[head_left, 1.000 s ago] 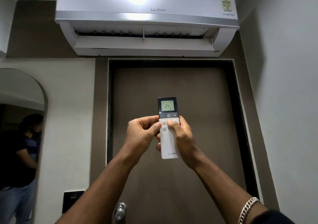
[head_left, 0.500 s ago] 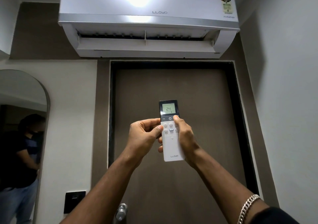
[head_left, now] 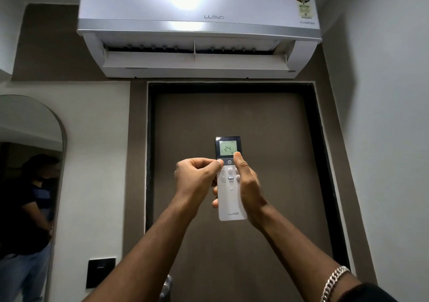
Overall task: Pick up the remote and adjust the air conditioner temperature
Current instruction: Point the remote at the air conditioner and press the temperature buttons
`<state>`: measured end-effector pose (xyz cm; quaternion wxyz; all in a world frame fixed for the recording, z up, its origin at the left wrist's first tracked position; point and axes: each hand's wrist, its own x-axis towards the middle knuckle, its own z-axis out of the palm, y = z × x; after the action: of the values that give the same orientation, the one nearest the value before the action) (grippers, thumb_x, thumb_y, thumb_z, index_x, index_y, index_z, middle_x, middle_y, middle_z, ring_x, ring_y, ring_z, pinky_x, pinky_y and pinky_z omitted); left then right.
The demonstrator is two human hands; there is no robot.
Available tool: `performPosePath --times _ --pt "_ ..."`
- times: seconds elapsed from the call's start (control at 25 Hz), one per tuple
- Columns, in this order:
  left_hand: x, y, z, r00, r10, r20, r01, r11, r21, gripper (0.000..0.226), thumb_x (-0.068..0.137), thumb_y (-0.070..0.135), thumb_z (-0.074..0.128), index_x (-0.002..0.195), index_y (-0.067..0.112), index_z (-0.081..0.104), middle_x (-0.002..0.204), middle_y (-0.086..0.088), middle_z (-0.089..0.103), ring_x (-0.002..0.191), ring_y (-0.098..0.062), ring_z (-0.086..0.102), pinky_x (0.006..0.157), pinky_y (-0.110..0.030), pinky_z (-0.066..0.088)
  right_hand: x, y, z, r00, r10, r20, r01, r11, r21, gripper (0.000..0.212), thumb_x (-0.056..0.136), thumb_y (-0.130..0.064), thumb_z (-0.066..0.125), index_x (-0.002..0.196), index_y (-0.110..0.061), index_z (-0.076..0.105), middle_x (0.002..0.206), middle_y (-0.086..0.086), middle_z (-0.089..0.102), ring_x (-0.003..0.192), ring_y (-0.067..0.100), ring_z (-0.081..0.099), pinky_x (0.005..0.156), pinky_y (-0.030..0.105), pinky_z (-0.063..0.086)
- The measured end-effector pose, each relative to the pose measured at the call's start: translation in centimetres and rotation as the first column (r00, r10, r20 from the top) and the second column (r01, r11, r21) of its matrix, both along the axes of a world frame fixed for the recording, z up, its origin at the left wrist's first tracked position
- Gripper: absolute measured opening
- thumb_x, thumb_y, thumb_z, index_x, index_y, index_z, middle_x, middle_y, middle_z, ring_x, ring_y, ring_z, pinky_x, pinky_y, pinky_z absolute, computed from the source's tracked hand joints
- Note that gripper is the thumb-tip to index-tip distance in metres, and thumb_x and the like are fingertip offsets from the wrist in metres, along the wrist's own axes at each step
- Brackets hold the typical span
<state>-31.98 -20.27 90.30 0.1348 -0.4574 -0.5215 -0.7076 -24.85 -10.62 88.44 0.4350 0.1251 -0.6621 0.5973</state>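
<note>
I hold a white remote [head_left: 231, 199] with a dark top upright in front of a brown door; its lit screen [head_left: 228, 148] reads 24. My right hand [head_left: 249, 185] wraps its right side, thumb tip resting at the screen's lower right corner on the dark button strip. My left hand [head_left: 196, 178] is curled against its left edge, thumb on the left end of that strip. High on the wall hangs the white air conditioner [head_left: 199, 30], its flap open.
The brown door [head_left: 232, 116] with a dark frame fills the middle, its metal handle [head_left: 167, 285] low down. An arched mirror [head_left: 27, 185] at left reflects a person. A black switch plate [head_left: 101, 272] sits beside the door. A plain wall stands close at right.
My right thumb slid up from the white buttons to the dark strip under the screen. My left thumb also rose onto that strip. The display still reads 24.
</note>
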Motion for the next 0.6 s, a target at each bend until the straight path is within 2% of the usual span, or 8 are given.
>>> performPosePath --times 0.16,0.36,0.52,0.6 --pt "-0.11 0.07 -0.07 0.999 0.031 -0.023 -0.031 1.0 -0.004 0.02 0.081 0.025 0.07 0.078 0.005 0.07 0.079 -0.007 0.075 0.072 -0.018 0.075 0.064 -0.034 0.061 0.25 -0.25 -0.22 1.0 0.024 0.019 -0.025 1.0 0.012 0.059 0.097 -0.051 0.031 0.121 -0.001 0.05 0.077 0.012 0.063 0.056 0.019 0.066 0.048 0.033 0.058" --pt "-0.09 0.15 -0.27 0.998 -0.053 0.018 0.053 0.999 -0.008 0.019 0.08 0.024 0.071 0.082 0.004 0.073 0.08 -0.009 0.076 0.07 -0.017 0.075 0.059 -0.026 0.059 0.46 0.16 -0.29 0.999 0.033 0.016 -0.033 0.999 0.001 0.06 0.096 -0.054 0.029 0.119 -0.004 0.053 0.08 0.012 0.064 0.059 0.019 0.066 0.048 0.033 0.058" --pt "0.0 0.22 -0.35 0.999 -0.05 0.019 0.05 0.999 -0.004 0.019 0.081 0.023 0.07 0.081 0.004 0.072 0.081 -0.008 0.076 0.071 -0.017 0.075 0.058 -0.024 0.058 0.35 0.35 -0.52 0.999 0.034 0.012 -0.034 0.999 0.008 0.055 0.094 -0.057 0.03 0.113 -0.013 0.057 0.083 0.014 0.065 0.061 0.02 0.066 0.05 0.034 0.058" --pt "0.05 0.24 -0.43 0.999 -0.052 0.017 0.052 0.999 0.003 0.017 0.082 0.022 0.07 0.079 0.005 0.071 0.08 -0.008 0.076 0.07 -0.017 0.075 0.057 -0.023 0.058 0.3 0.44 -0.59 0.999 0.028 0.022 -0.029 1.0 0.004 0.058 0.092 -0.058 0.031 0.118 -0.012 0.056 0.087 0.016 0.065 0.063 0.021 0.066 0.053 0.036 0.058"
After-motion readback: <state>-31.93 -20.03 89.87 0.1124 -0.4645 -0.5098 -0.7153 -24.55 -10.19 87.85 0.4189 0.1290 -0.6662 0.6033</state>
